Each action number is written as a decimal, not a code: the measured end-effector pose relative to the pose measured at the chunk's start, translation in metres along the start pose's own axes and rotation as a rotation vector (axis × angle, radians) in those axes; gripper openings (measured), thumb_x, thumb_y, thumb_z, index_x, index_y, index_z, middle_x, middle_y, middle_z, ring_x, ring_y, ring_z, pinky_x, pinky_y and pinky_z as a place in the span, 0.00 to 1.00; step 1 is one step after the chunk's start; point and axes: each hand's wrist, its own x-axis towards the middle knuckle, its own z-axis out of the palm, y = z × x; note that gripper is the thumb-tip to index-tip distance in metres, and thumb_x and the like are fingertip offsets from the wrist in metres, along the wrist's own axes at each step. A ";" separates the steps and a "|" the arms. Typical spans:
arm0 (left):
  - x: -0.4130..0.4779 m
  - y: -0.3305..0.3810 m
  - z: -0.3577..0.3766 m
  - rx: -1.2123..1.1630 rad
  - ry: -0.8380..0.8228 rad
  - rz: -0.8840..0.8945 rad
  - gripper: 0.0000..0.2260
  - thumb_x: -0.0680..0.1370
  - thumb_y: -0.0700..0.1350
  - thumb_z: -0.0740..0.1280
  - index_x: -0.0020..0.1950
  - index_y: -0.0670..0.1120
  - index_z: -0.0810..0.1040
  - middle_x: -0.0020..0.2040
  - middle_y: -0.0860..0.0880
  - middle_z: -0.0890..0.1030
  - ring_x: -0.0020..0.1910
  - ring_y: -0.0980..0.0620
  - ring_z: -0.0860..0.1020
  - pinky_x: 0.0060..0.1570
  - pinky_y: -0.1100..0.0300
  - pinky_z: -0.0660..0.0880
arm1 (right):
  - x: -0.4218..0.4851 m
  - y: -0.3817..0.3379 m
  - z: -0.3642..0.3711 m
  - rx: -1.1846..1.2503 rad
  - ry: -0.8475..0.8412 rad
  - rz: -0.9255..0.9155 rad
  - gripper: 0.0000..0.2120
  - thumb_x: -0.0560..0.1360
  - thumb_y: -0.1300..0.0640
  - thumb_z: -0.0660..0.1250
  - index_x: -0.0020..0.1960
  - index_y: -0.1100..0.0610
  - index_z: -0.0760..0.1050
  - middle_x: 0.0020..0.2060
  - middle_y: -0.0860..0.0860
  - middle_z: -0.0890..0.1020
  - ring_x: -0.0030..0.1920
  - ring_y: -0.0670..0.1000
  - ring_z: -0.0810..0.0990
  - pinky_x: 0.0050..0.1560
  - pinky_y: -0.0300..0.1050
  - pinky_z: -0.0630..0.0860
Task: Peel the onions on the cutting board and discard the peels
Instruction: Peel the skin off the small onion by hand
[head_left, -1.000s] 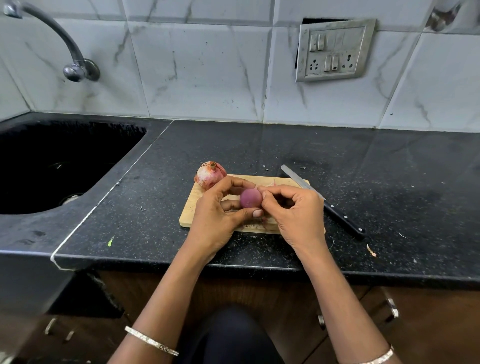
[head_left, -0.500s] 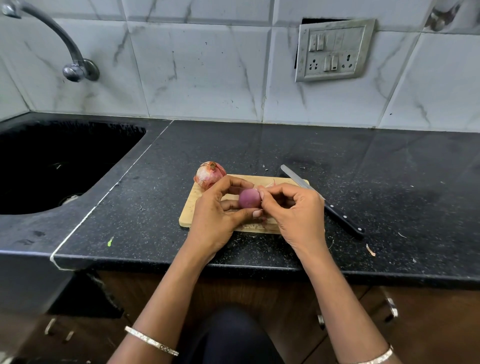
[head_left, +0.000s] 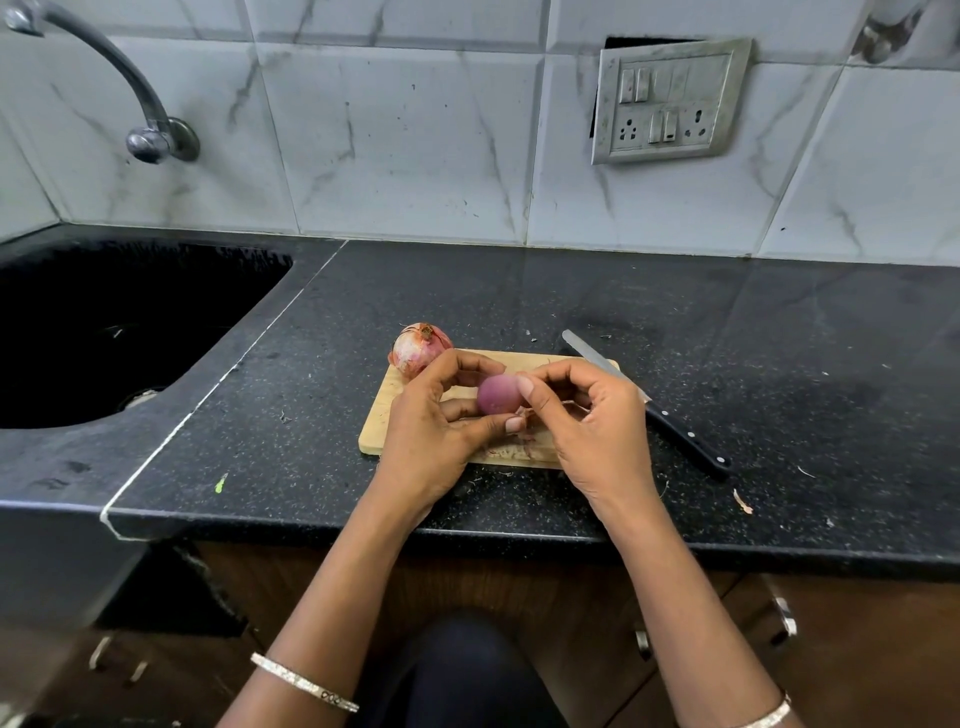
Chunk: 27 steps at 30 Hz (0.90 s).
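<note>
A small peeled purple onion (head_left: 497, 395) is held just above the wooden cutting board (head_left: 382, 415). My left hand (head_left: 434, 431) grips it from the left, fingers and thumb curled round it. My right hand (head_left: 587, 421) touches the onion's right side with its thumb, the other fingers curled; thin bits of peel (head_left: 524, 413) show under them, and whether they are pinched I cannot tell. An unpeeled onion (head_left: 418, 349) with dry reddish skin sits at the board's far left corner.
A black-handled knife (head_left: 670, 415) lies on the dark counter to the right of the board. A black sink (head_left: 104, 332) with a tap (head_left: 119, 88) is at the left. Small peel scraps (head_left: 742, 501) lie near the counter's front edge.
My right hand has shifted a little to the right and its fingers have loosened, so more of the purple onion shows. My left hand stays in place.
</note>
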 end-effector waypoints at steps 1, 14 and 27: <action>0.000 0.000 0.000 -0.004 -0.003 -0.002 0.22 0.67 0.30 0.79 0.58 0.42 0.78 0.55 0.45 0.83 0.48 0.47 0.87 0.45 0.58 0.84 | 0.000 0.001 0.000 -0.014 0.018 0.008 0.02 0.76 0.57 0.74 0.45 0.56 0.84 0.40 0.47 0.86 0.44 0.48 0.85 0.48 0.50 0.82; 0.001 0.000 -0.002 -0.021 -0.033 0.032 0.23 0.69 0.33 0.79 0.62 0.46 0.80 0.55 0.44 0.83 0.49 0.51 0.86 0.48 0.60 0.82 | 0.002 0.005 -0.002 -0.029 0.121 0.104 0.10 0.74 0.64 0.74 0.52 0.53 0.83 0.43 0.46 0.86 0.44 0.45 0.84 0.49 0.46 0.83; 0.002 -0.010 -0.004 -0.083 -0.075 -0.017 0.23 0.79 0.30 0.68 0.72 0.46 0.76 0.59 0.45 0.85 0.58 0.48 0.84 0.58 0.55 0.81 | -0.002 -0.005 0.002 -0.018 -0.065 -0.039 0.12 0.74 0.56 0.76 0.58 0.52 0.84 0.50 0.43 0.86 0.52 0.44 0.85 0.51 0.45 0.82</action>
